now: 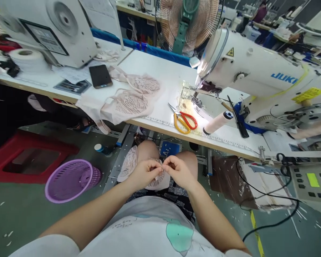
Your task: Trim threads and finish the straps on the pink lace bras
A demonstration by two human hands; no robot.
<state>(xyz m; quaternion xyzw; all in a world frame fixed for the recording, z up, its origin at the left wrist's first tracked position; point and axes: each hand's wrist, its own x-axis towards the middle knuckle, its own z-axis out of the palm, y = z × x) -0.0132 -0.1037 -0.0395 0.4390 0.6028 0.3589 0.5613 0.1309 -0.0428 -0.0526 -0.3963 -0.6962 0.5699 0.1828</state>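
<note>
Both my hands meet over my lap, below the table edge. My left hand [146, 172] pinches the edge of a pale pink lace garment piece [128, 164] that drapes over my left knee. My right hand [178, 170] is closed in a pinch on the same lace piece, fingertips almost touching those of the left. More pink lace pieces [133, 100] lie on the white sewing table [155, 67]. Red and yellow-handled scissors [184, 120] rest near the needle of the white sewing machine [256, 75].
A thread cone [218, 123] lies on its side by the machine. A phone [100, 76] and papers sit at the left, a fan [188, 21] behind. On the floor stand a purple basket [69, 178] and a red stool [29, 157]. A control panel [310, 182] is at right.
</note>
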